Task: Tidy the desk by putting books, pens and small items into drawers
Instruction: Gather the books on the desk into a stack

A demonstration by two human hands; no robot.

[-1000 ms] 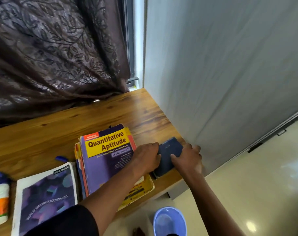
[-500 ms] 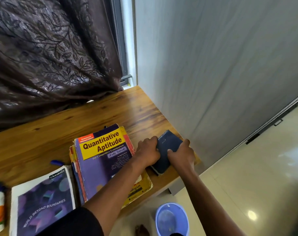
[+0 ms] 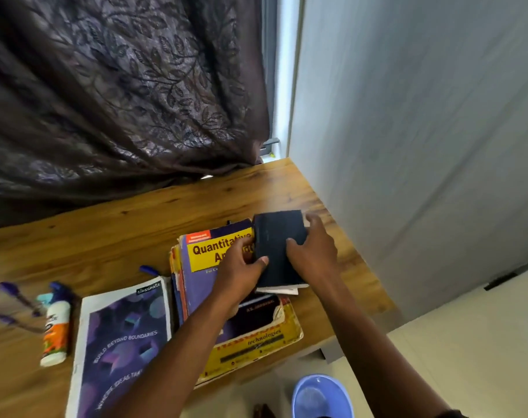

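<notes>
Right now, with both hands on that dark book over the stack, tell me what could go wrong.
1. The dark book is gripped by the left hand and right hand above an uneven book stack; setting it down there may leave it tilted, and it could slide.
2. The stack's bottom yellow book appears to overhang the desk front edge; added weight or a nudge might tip it toward the blue basin.

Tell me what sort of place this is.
Probably a study corner in a home. A wooden desk stands in the corner by a curtained window, it carries a stack of study books and a notebook, and a plastic tub sits on the tiled floor.
</notes>
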